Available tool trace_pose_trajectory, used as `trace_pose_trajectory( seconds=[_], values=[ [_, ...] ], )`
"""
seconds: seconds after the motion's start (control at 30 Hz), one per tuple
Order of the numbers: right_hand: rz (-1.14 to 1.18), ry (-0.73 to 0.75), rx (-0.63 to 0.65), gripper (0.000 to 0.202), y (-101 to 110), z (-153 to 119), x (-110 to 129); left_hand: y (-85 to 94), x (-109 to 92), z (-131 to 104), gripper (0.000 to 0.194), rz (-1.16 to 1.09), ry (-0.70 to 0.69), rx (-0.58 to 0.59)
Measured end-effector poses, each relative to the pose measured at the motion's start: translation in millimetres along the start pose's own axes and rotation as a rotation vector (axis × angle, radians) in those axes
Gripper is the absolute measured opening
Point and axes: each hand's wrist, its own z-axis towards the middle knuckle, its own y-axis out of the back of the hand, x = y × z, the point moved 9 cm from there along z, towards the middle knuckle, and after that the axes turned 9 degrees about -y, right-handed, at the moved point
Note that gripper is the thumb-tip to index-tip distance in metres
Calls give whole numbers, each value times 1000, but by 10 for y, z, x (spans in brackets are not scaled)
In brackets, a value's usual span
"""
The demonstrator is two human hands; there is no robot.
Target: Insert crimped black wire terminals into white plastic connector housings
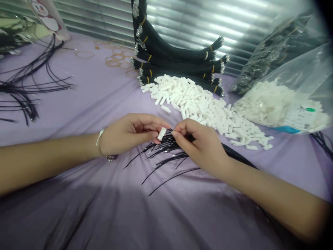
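Observation:
Between the thumb and fingers of my left hand [130,133] is a small white connector [162,134]. Close beside it, my right hand [199,144] pinches a thin black wire near its end, at the connector's right edge. Whether the wire tip sits inside the connector is too small to tell. Under both hands lies a bundle of black wires [166,160], its loose metal-tipped ends fanned out to the left and toward me. Part of the bundle is hidden by my right hand and forearm.
Behind my hands is a heap of white connectors [192,100], with tied black wire bundles [177,57] beyond. A clear bag of white pieces [275,104] stands right. More black wires [28,83] and rubber bands [117,59] lie on the purple cloth [85,83].

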Motion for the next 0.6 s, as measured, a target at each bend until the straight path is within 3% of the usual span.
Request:
trace_pose_trajectory(
  seconds=[0.2,0.37,0.47,0.6],
  values=[
    [-50,80,5,8,73,6,101,35,-95,-28,24,236,-77,-19],
    [-293,413,-170,13,191,-203,501,115,-232,-1,18,518,-215,-96],
    [-379,537,-44,7,-19,-313,612,112,-192,10,20,515,-190,-87],
    [-429,436,143,12,-317,-244,455,91,-134,1,19,489,-144,-66]
  ],
)
